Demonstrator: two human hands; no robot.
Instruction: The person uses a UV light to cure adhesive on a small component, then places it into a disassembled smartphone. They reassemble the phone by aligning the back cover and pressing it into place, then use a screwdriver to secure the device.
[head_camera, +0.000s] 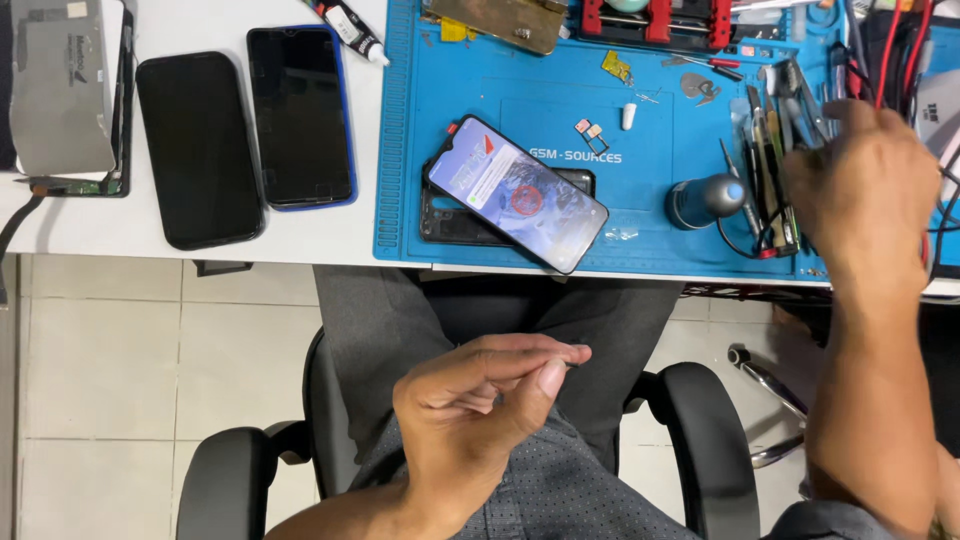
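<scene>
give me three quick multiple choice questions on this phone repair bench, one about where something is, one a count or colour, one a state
1. Where does the phone with the lit screen lie?
A. on the blue mat
B. on the floor tiles
C. on the person's lap

2. How many dark-screened phones lie on the white table left of the mat?
A. one
B. two
C. four

3. What is the left hand doing?
A. lying flat and open on the table
B. gripping the lit phone
C. held over the lap, thumb and fingertips pinched together

Answers:
1 A, the lit phone rests slanted on the mat, over a dark frame.
2 B, a black phone and a blue-edged phone lie side by side.
3 C, the fingers close in a pinch, while the right hand reaches among the tools.
</scene>
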